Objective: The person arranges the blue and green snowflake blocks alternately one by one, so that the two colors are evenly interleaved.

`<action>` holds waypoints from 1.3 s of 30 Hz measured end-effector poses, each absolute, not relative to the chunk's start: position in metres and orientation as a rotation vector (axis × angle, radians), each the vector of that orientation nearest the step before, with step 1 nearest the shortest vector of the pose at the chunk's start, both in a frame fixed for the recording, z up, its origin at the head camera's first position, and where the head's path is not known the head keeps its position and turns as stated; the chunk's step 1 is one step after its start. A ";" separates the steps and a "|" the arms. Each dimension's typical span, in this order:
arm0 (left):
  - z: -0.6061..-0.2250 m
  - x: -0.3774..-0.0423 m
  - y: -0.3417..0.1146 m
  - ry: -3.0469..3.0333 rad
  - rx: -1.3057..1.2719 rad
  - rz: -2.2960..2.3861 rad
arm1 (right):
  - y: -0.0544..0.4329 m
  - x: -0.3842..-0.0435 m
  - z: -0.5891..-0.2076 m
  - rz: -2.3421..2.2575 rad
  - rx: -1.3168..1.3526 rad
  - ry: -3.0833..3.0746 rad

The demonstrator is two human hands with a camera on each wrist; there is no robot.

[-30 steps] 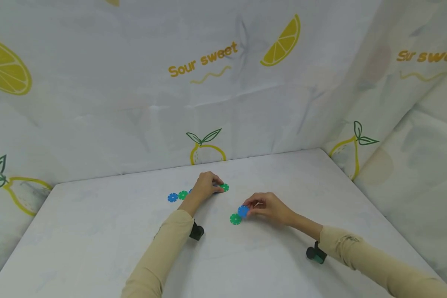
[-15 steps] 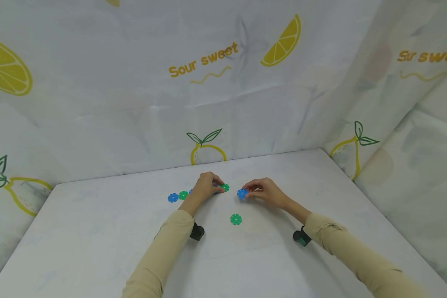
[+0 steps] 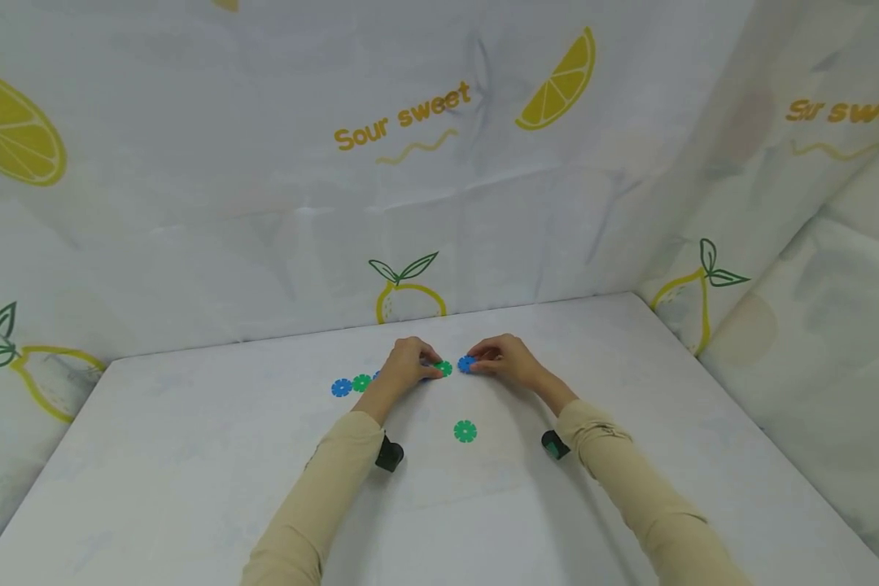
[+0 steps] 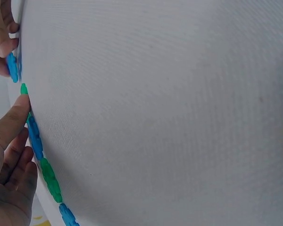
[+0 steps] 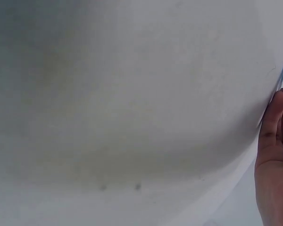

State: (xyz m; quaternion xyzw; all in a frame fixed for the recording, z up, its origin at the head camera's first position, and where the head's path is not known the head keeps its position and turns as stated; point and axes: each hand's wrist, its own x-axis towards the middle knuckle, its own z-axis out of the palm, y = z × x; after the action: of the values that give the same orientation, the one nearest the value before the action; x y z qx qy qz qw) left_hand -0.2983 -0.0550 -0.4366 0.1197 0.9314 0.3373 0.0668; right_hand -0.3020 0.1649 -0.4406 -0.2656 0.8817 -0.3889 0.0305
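With thumb and fingers, my left hand (image 3: 404, 365) pinches the green snowflake disc (image 3: 446, 369) at the right end of a row of alternating blue and green notched discs. A blue disc (image 3: 342, 387) and a green disc (image 3: 362, 382) show at the row's left end; the hand covers its middle from above. The left wrist view shows the row edge-on, with a blue disc (image 4: 35, 137) beside the fingers. My right hand (image 3: 511, 361) pinches a blue snowflake disc (image 3: 465, 364) just right of the green end disc, a small gap between them.
A loose green disc (image 3: 465, 431) lies flat on the white table (image 3: 190, 472), nearer to me than both hands. Behind the table hangs a white curtain (image 3: 264, 268) with lemon prints. Dark wrist cameras (image 3: 390, 454) hang under both forearms.
My right hand has lifted the blue disc away from the loose green disc and carried it forward, then slightly left, to the row's end. The left hand stays in place.
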 end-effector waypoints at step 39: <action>-0.428 -0.299 -0.047 2.887 0.540 0.808 | 0.153 -0.308 -0.432 -0.976 -0.728 2.736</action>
State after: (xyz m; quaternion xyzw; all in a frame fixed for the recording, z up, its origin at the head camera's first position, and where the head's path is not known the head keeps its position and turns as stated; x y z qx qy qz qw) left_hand -0.2991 -0.0466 -0.4278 0.1770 0.9467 0.2648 0.0476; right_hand -0.3077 0.1532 -0.4315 -0.2425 0.9112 -0.3250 0.0732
